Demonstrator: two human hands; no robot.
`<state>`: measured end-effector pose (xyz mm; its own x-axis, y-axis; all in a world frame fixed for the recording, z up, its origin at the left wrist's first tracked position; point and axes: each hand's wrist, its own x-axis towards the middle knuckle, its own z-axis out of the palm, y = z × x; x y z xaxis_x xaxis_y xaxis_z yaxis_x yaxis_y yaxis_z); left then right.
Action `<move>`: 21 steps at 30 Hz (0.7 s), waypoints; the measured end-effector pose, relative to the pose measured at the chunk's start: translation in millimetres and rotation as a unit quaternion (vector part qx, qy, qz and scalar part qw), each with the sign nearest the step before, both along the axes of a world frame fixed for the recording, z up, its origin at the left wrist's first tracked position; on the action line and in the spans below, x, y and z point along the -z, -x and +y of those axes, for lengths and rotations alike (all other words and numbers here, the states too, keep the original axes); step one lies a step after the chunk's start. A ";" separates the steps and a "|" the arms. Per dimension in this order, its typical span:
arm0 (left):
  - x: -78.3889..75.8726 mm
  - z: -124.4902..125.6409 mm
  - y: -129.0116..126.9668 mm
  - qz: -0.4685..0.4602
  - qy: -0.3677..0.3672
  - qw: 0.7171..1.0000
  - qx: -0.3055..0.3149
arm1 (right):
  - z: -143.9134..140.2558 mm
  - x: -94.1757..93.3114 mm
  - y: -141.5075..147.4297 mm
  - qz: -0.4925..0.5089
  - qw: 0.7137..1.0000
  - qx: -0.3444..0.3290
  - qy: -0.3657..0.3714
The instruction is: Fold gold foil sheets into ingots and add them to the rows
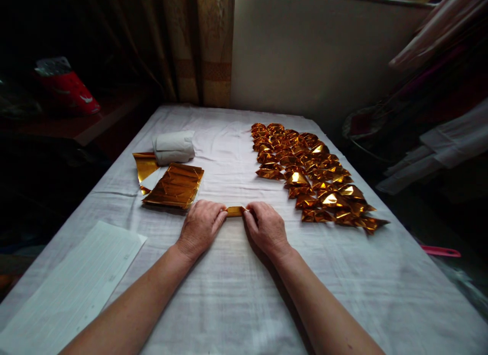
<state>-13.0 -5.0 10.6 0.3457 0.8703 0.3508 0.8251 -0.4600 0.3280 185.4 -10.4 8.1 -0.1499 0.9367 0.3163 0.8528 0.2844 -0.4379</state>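
Between my two hands lies a narrow folded strip of gold foil paper (235,211), low over the white cloth. My left hand (203,224) pinches its left end, and my right hand (267,225) pinches the right end; the fingertips are partly hidden. Just left of my left hand is a stack of flat gold foil sheets (176,186). To the right of my right hand stand rows of folded gold foil pieces (305,177), shiny and pointed at their ends.
A white roll (173,146) rests behind the stack, beside a loose gold sheet (145,167). Lined paper (80,284) lies at the table's left. A red container (70,90) stands on a side surface. Light cloth (442,146) hangs at right, above a pink handle (441,251).
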 end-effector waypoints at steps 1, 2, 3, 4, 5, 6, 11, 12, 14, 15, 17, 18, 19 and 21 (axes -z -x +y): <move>0.2 0.2 -0.3 0.001 -0.005 1.000 -0.004 | 0.3 0.8 -0.2 0.002 1.000 0.002 0.000; 0.3 0.4 -0.8 0.004 -0.010 1.000 -0.009 | 0.6 1.4 -0.3 0.002 1.000 0.003 0.001; 0.4 0.8 -1.3 0.007 -0.016 1.000 -0.013 | 0.8 1.9 -0.3 0.000 1.000 0.004 0.003; 0.7 1.2 -1.8 0.012 -0.020 1.000 -0.016 | 1.0 2.4 -0.2 -0.002 1.000 0.005 0.004; 1.0 1.7 -2.4 0.016 -0.024 0.999 -0.020 | 1.2 2.9 0.0 -0.003 1.000 0.007 0.005; 1.5 2.2 -2.9 0.021 -0.028 0.999 -0.024 | 1.3 3.4 0.2 -0.003 1.000 0.009 0.006; 5.2 4.2 -4.4 0.036 -0.042 0.998 -0.038 | 2.1 6.2 0.9 -0.014 1.000 0.017 -0.002; 5.7 4.3 -4.5 0.036 -0.043 0.998 -0.038 | 2.2 6.6 0.9 -0.019 1.000 0.019 -0.003; 6.2 4.3 -4.7 0.034 -0.044 0.998 -0.040 | 2.4 7.0 0.9 -0.027 0.999 0.023 -0.003; 6.2 4.2 -4.8 0.034 -0.043 0.998 -0.042 | 2.5 7.1 0.9 -0.029 0.999 0.024 -0.002; 6.0 4.2 -5.0 0.035 -0.044 0.997 -0.044 | 2.5 7.0 1.1 -0.033 0.999 0.026 -0.003; 5.9 4.3 -5.0 0.037 -0.046 0.997 -0.046 | 2.5 7.0 1.2 -0.035 0.999 0.026 -0.004; 5.8 4.4 -5.1 0.039 -0.048 0.997 -0.047 | 2.5 7.1 1.5 -0.037 0.999 0.026 -0.005; 5.5 4.8 -5.3 0.043 -0.052 0.997 -0.048 | 2.6 7.6 1.9 -0.040 0.999 0.028 -0.007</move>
<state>-7.7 -0.2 5.1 0.2950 0.8611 0.4141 0.8901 -0.4052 0.2085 183.5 -7.8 0.5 -0.1237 0.9397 0.3190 0.8995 0.2420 -0.3638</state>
